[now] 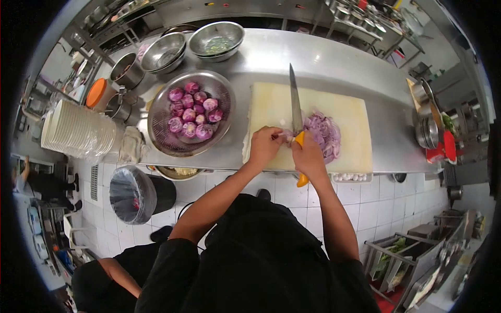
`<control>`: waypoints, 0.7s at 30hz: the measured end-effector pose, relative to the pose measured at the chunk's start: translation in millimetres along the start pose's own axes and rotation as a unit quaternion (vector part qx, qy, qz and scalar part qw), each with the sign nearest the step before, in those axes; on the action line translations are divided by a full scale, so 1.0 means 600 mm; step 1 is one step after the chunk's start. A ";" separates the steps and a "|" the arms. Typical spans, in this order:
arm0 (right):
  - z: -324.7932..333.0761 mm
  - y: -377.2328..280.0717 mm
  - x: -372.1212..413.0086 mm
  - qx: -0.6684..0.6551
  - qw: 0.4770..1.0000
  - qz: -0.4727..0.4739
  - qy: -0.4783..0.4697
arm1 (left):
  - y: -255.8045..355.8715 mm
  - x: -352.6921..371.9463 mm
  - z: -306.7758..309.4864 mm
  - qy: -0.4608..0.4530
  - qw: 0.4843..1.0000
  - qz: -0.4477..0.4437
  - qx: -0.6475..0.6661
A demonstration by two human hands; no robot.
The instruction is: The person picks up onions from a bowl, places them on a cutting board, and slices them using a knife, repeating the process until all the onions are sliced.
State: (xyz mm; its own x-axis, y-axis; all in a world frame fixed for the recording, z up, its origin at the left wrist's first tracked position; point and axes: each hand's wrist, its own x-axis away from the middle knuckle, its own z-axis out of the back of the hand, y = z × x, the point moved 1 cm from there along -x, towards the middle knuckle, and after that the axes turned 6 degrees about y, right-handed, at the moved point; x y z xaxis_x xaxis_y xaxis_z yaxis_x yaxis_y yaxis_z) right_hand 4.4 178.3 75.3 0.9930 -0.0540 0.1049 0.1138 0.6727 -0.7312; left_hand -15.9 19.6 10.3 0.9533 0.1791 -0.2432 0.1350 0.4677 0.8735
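Note:
My right hand (308, 155) is wrapped round the yellow handle of a kitchen knife (295, 99), whose long blade points away from me over the cutting board (269, 99). Just left of the blade, the closed fingers of my left hand (265, 146) hold a piece of red onion (286, 136). A heap of sliced red onion (324, 136) lies on the board to the right of the knife. Farther left on the steel table stands a perforated metal colander (156, 122) with several peeled red onions (194, 110) in it.
Metal bowls (216, 39) stand behind the colander. Stacked white containers (78, 128) and a cloth (132, 145) are at the table's left end. A lined bin (130, 193) stands on the floor; another person (115, 276) is close at my left. Pots (428, 130) stand far right.

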 end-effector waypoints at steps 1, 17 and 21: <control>0.006 -0.014 0.006 0.023 0.999 0.023 0.013 | 0.025 0.001 0.021 -0.013 1.000 -0.002 -0.004; -0.016 0.084 0.044 0.025 0.999 -0.019 -0.015 | -0.148 -0.111 0.422 0.191 0.969 0.047 -0.149; 0.013 0.075 0.031 0.058 0.997 0.033 0.036 | -0.130 -0.095 0.454 0.245 0.955 0.070 -0.153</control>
State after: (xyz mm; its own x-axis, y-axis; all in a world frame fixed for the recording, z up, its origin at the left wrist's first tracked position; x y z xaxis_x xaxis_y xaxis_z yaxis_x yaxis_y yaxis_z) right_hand 27.4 213.1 49.7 0.9983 -0.0574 0.0077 0.0486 0.7577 -0.6508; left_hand -7.1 -262.8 71.1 0.7055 0.6065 -0.3666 -0.1410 0.6270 0.7661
